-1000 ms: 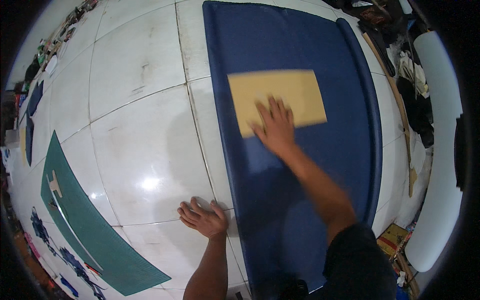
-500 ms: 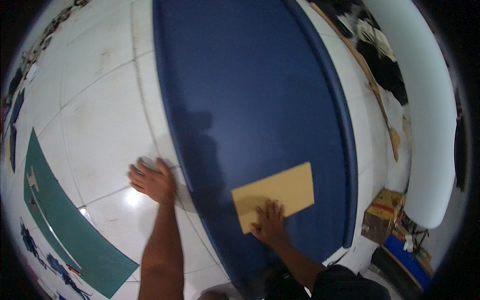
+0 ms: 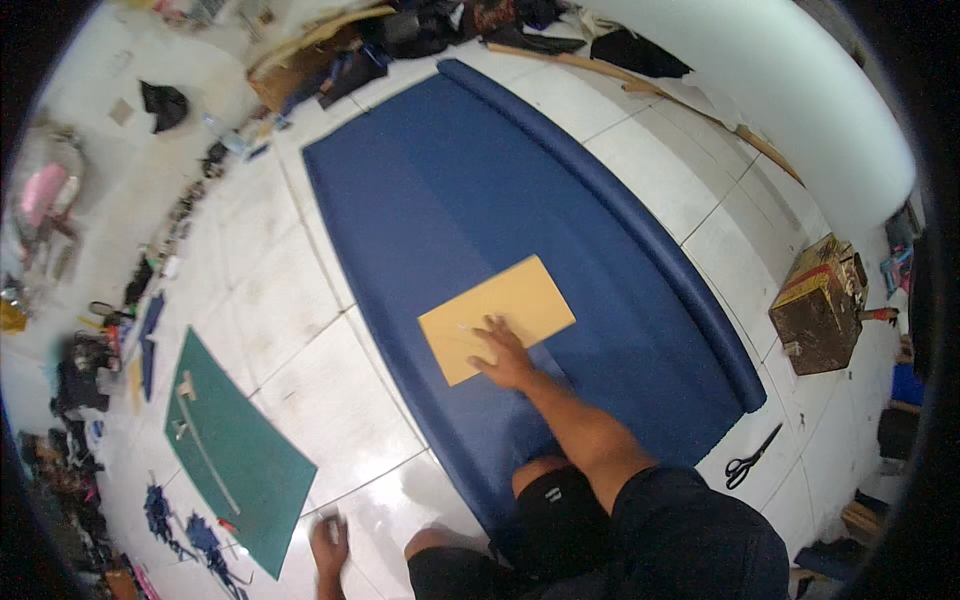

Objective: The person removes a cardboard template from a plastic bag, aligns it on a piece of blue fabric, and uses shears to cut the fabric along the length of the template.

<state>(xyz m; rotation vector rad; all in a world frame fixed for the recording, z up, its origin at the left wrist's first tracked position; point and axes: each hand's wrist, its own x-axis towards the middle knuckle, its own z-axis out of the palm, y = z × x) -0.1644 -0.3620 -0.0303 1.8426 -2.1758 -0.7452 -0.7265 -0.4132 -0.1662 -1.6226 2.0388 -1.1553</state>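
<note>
A tan rectangular card (image 3: pixel 535 300) lies slanted on a long sheet of dark blue material (image 3: pixel 420 200), which is spread over the tiled floor. My right hand (image 3: pixel 505 360) rests on the card's lower part, with fingers apart and pressing flat. A small whitish mark or thin item shows by its fingertips, too small to name. My left hand (image 3: pixel 330 543) is low on the left, over the white tiles beside the green cutting mat (image 3: pixel 245 450). Its fingers are loosely bent and somewhat apart, with nothing visible in them.
Black-handled scissors (image 3: pixel 752 458) lie right of the sheet's near end. The sheet's right side is rolled (image 3: pixel 640 230). A ruler (image 3: pixel 208 455) lies on the mat. Farther right are a worn box (image 3: pixel 820 305) and a large white roll (image 3: pixel 800 100). Dark scraps (image 3: pixel 200 535) lie left.
The view has swung, bringing in the far end of the sheet and the scissors. My left hand has drawn back toward my body, near the mat. My right hand stays on the card.
</note>
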